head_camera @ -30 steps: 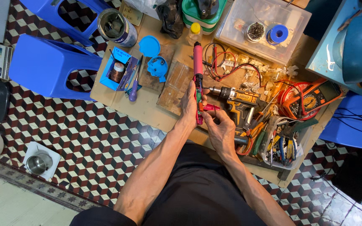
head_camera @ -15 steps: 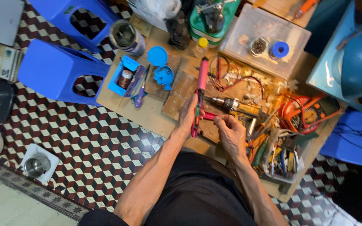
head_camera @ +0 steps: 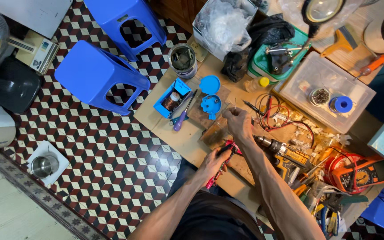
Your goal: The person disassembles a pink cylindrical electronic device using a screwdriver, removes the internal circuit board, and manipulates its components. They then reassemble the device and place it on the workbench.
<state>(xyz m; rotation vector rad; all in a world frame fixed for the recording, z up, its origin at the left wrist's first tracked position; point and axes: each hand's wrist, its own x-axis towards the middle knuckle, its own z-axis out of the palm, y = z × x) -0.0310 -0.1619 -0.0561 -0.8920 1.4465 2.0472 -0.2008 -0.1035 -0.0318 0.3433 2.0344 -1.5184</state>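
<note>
My left hand (head_camera: 213,163) grips a pink-handled tool (head_camera: 222,168) at the near edge of the wooden worktable (head_camera: 183,138). The tool slants from my wrist toward the table's middle. My right hand (head_camera: 239,125) reaches farther over the table and pinches a thin metal pin (head_camera: 235,105) that stands upright above its fingers. Just left of that hand lie a blue plastic cap piece (head_camera: 211,106) and a round blue lid (head_camera: 210,84). A cordless drill (head_camera: 280,151) lies to the right of my right forearm.
Red and black wires (head_camera: 275,116), an orange multimeter (head_camera: 364,174), a clear plastic box (head_camera: 326,89), a green tray (head_camera: 275,58), a tin can (head_camera: 183,60) and a small blue box (head_camera: 172,98) crowd the table. Two blue stools (head_camera: 98,75) stand on the checkered floor at left.
My right hand has left the drill area and reached forward, now holding the thin pin. The pink tool has been drawn back toward my body. The view has moved closer.
</note>
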